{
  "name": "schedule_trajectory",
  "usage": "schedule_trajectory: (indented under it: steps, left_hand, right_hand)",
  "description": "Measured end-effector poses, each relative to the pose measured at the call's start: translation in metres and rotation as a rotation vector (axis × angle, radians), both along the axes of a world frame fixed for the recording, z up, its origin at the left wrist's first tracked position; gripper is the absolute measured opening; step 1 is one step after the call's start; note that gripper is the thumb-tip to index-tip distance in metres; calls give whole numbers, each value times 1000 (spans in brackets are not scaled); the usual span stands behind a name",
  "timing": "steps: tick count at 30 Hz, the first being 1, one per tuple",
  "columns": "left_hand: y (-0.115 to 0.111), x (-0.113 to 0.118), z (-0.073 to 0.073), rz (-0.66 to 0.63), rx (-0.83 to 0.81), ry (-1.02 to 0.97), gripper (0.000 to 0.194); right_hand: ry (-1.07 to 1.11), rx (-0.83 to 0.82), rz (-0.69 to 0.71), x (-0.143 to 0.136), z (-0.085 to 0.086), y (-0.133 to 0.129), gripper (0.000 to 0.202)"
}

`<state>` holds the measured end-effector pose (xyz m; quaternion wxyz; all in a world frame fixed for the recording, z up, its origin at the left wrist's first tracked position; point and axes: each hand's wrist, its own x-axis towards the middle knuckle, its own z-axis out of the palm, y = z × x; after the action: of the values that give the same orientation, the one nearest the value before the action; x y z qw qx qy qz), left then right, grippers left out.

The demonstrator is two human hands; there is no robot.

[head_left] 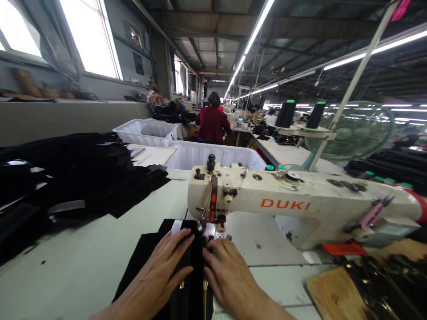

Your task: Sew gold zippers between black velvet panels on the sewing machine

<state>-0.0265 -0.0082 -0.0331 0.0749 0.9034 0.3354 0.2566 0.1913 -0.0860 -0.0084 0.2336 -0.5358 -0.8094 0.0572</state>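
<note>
A piece of black fabric [147, 253] lies on the sewing machine table, its far end by the needle area [211, 231] of a white sewing machine [247, 198]. My left hand [163, 264] rests flat on this fabric, fingers stretched and thumb apart. Near its fingertips a white strip [176, 226] shows on the cloth. My right hand [230, 275] has its fingers bent around the fabric's right edge, close to the presser foot. Between the hands runs a thin gold-coloured strip [205, 295], which looks like a metal zipper. The right fingertips are partly hidden.
Stacked black fabric pieces [80, 186] cover the table's left. White plastic bins [216, 153] stand behind the machine. At right are a wooden board [335, 293], black-and-gold pieces [380, 284], pink-handled snips [372, 215] and a green fan [350, 131]. A person in dark red [213, 122] sits ahead.
</note>
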Motion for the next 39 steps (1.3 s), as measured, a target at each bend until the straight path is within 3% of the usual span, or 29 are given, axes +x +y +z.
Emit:
schedule_trajectory:
  steps: [4,10,17,27,34,39]
  left_hand:
    - [-19,-2,4,-108,117,172,54]
    - [-14,7,16,-97,65,320,51]
    - [-12,9,10,-70,39,310,54]
    - [-11,11,16,-94,50,257,56]
    - [-8,9,19,-139,37,240,59]
    - [-9,6,19,-146,11,281,63]
  right_hand:
    - [-23,1,11,0,2,0,31]
    - [-26,-22,22,-1,4,0,30]
    - [-24,-31,19,-1,3,1,32]
    - [-4,24,19,0,-3,1,33]
    - [-4,56,-74,4,-7,6,43]
    - [-49,85,-74,2,-9,8,40]
